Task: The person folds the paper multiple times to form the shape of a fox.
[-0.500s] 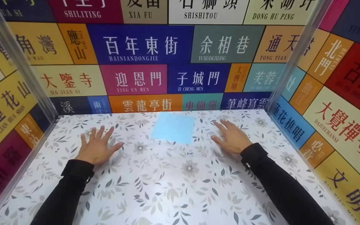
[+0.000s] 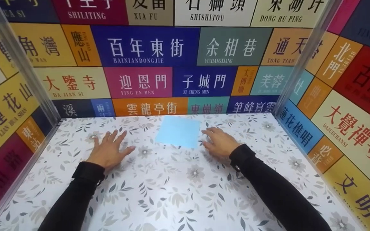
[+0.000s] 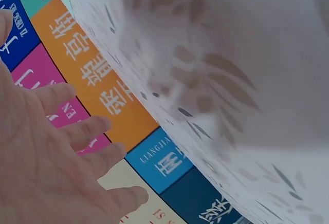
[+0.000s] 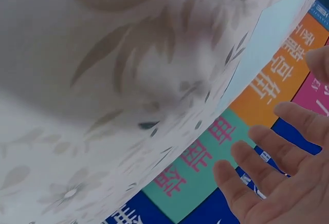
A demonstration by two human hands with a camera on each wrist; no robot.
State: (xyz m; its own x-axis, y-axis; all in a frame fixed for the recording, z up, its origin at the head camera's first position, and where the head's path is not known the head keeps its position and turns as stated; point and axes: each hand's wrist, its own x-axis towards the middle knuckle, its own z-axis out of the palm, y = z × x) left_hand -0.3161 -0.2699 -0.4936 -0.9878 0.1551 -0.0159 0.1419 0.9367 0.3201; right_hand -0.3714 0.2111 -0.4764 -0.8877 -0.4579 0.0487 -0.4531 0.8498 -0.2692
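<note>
A light blue square sheet of paper (image 2: 178, 131) lies flat near the back middle of the floral-patterned table (image 2: 159, 199). Left of it, some way apart, is my left hand (image 2: 110, 150), fingers spread and holding nothing. My right hand (image 2: 219, 141) is just right of the sheet, its fingertips close to the sheet's right edge. In the right wrist view the same blue sheet (image 4: 267, 39) shows beyond the right hand (image 4: 288, 167), whose fingers are extended and whose palm is bare. The left wrist view shows the left hand (image 3: 67, 152) with its palm bare too.
Behind the table stands a wall of coloured sign panels (image 2: 145, 46). Similar panels (image 2: 342, 128) line the right side and others (image 2: 8, 109) the left. Clear upright corner strips (image 2: 292, 83) rise at the table's back corners.
The right hand has moved left, closer to the blue sheet. The left hand has shifted slightly right. The sheet has stayed where it was.
</note>
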